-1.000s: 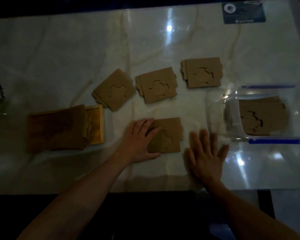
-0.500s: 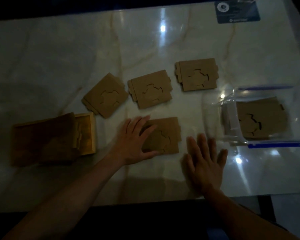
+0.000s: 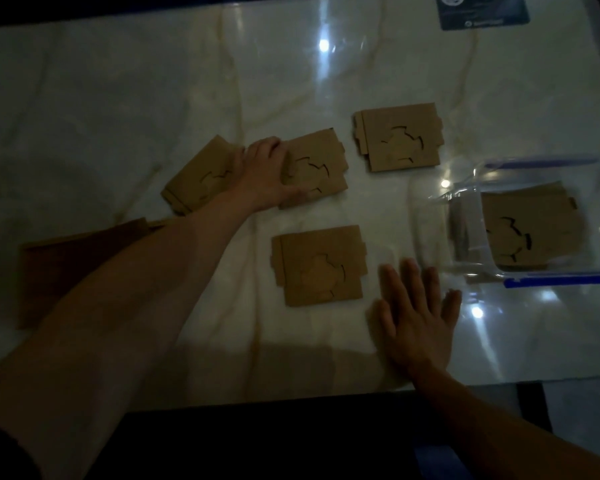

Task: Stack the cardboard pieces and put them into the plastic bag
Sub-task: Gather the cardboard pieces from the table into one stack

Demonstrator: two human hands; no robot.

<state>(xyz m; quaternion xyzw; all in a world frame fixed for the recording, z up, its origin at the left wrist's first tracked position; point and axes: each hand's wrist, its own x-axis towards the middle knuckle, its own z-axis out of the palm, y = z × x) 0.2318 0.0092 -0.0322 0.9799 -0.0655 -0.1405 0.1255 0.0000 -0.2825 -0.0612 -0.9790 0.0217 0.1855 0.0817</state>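
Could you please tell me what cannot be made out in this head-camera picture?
- Wooden box: the left forearm crosses it and the light is dim, so its contents are unseen.
- Middle cardboard piece: the left hand covers its left edge; whether it is gripped is unclear.
- Dark card: cut by the top edge, print too small.
- Plastic bag: glare hides how many pieces lie inside.

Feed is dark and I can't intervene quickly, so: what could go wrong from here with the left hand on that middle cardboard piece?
1. The left hand lies flat over the middle cardboard piece, right beside the left cardboard piece; dragging may shove that neighbour along.
2. The marble table looks glossy, so pieces could slide and any stack end up misaligned.
3. The plastic bag already holds cardboard, and the right hand rests on the table, not on the bag; it may shift during insertion.
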